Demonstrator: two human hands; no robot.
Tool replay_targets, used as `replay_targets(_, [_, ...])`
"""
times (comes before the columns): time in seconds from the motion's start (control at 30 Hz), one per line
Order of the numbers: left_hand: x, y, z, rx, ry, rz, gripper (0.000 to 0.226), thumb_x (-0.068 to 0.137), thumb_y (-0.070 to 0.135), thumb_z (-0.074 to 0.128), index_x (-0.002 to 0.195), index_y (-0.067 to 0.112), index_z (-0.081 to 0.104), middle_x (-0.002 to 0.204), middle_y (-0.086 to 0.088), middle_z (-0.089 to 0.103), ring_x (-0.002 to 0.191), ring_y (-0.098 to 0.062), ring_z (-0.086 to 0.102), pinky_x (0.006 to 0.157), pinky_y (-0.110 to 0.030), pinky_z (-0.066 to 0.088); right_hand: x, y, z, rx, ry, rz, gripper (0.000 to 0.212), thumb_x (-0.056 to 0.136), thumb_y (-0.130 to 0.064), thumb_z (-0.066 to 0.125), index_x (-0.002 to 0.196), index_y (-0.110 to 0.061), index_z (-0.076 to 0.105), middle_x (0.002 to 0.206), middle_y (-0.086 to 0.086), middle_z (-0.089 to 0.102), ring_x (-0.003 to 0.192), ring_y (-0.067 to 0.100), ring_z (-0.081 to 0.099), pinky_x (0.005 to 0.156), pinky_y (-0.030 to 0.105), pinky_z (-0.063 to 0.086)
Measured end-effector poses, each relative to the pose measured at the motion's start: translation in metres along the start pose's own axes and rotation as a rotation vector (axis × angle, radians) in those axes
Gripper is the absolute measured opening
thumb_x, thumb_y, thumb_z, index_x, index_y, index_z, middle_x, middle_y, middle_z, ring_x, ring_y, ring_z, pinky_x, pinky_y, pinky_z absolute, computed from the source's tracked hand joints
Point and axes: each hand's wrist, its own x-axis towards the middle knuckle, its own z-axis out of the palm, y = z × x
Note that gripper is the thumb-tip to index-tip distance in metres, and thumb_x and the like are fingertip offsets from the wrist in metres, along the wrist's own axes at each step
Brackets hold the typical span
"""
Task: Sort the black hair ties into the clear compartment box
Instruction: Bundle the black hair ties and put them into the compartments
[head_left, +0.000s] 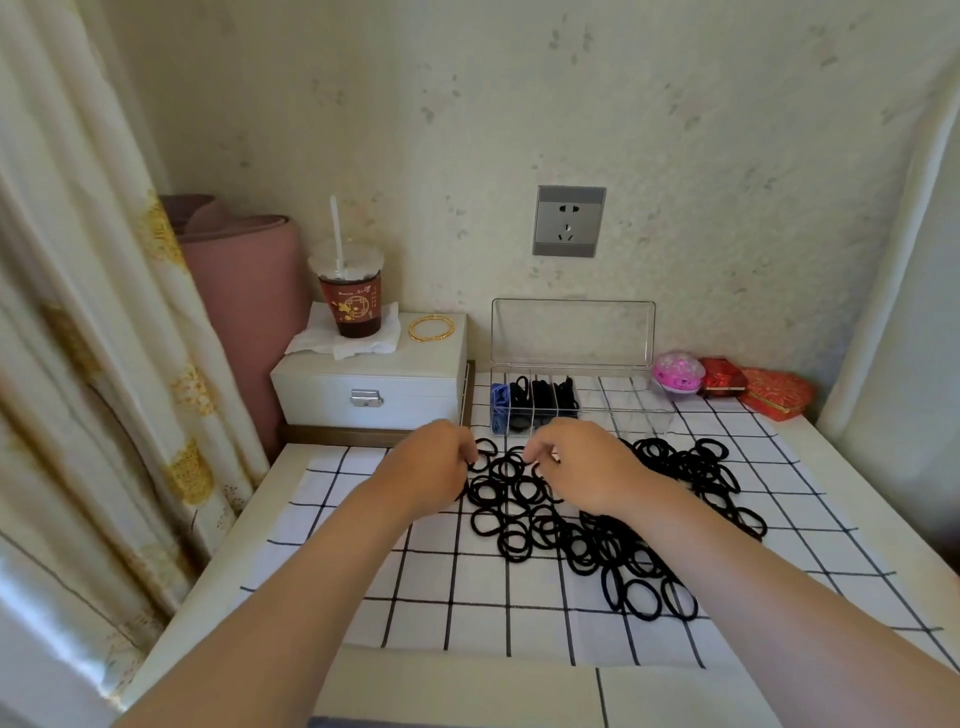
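- Here, the left hand (431, 467) is pinching ties (587, 545) at the pile's far edge.
- The right hand (582, 470) is pinching ties there too.
- Ties are lying heaped on the cloth (415, 597) near the box (639, 413); some are sitting in its left compartments.

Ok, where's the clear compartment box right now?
Head view: the clear compartment box stands centre-back on the checked cloth, lid open, between the white jewellery box (left) and the pink ball (right).
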Motion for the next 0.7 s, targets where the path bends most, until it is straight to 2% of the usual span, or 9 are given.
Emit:
replay_targets(0.1, [0.004,-0.008,0.009,0.102,-0.015,0.039,0.027,0.096,0.02,0.055,0.12,0.025,0.067,0.121,0.004,0.058,0.111,-0.019,0.057,0.094,-0.034,0.05,0.014,-0.006,0.013,-0.157,0.062,-0.033,0.025,0.099,-0.032,0.05,0.094,-0.021,0.072,0.097,-0.006,0.063,0.091,0.016,0.062,0.074,0.033,0.05])
replay_targets(0.17, [0.007,-0.012,0.012,0.132,-0.058,0.061,0.024,0.096,0.023,0.054,0.114,0.019,0.071,0.115,0.0,0.064,0.107,-0.021,0.06,0.089,-0.036,0.051,0.024,-0.007,0.022,-0.244,0.036,0.024,0.037,0.099,-0.044,0.048,0.085,-0.017,0.07,0.089,-0.002,0.061,0.079,0.018,0.061,0.065,0.032,0.046])
replay_targets(0.23, [0.009,-0.013,0.013,0.145,-0.098,0.072,0.022,0.097,0.023,0.054,0.107,0.016,0.073,0.105,-0.003,0.066,0.097,-0.021,0.061,0.08,-0.03,0.049,0.032,-0.007,0.029,-0.322,0.031,0.073,0.044,0.097,-0.05,0.05,0.08,-0.013,0.068,0.085,-0.001,0.058,0.073,0.019,0.06,0.06,0.03,0.042])
replay_targets(0.3, [0.012,-0.012,0.012,0.134,-0.127,0.058,0.022,0.097,0.025,0.057,0.104,0.014,0.074,0.1,-0.005,0.069,0.092,-0.02,0.062,0.079,-0.03,0.05,0.037,-0.005,0.03,-0.36,0.024,0.079,0.039,0.094,-0.047,0.056,0.074,-0.015,0.064,0.08,-0.002,0.054,0.07,0.018,0.057,0.055,0.027,0.036])
replay_targets(0.4, [0.017,-0.011,0.01,0.137,-0.159,0.018,0.024,0.094,0.027,0.063,0.107,0.012,0.075,0.106,-0.007,0.072,0.097,-0.022,0.066,0.09,-0.036,0.054,0.039,-0.003,0.025,-0.327,-0.054,0.059,0.036,0.091,-0.038,0.061,0.062,-0.018,0.058,0.069,-0.003,0.057,0.065,0.016,0.055,0.048,0.024,0.031])
replay_targets(0.57, [0.015,-0.014,0.014,0.066,-0.115,0.001,0.019,0.094,0.028,0.06,0.096,0.014,0.073,0.099,-0.005,0.072,0.089,-0.021,0.066,0.083,-0.039,0.057,0.033,-0.003,0.018,-0.245,-0.086,0.04,0.018,0.087,-0.027,0.06,0.079,-0.016,0.072,0.075,-0.003,0.066,0.068,0.015,0.059,0.053,0.025,0.042])
replay_targets(0.63, [0.015,-0.016,0.011,-0.057,-0.061,-0.022,0.014,0.096,0.03,0.057,0.099,0.021,0.067,0.096,0.003,0.069,0.089,-0.015,0.063,0.08,-0.034,0.055,0.032,-0.005,0.012,-0.114,-0.046,0.039,0.014,0.088,-0.026,0.062,0.085,-0.018,0.072,0.082,-0.004,0.068,0.07,0.012,0.06,0.059,0.027,0.048])
replay_targets(0.7, [0.015,-0.017,0.004,-0.22,-0.014,-0.051,0.008,0.099,0.028,0.055,0.099,0.025,0.063,0.093,0.009,0.069,0.088,-0.011,0.063,0.076,-0.025,0.05,0.032,-0.007,0.005,0.046,-0.008,0.039,0.006,0.087,-0.021,0.065,0.089,-0.019,0.071,0.082,-0.008,0.066,0.073,0.008,0.061,0.063,0.023,0.049])
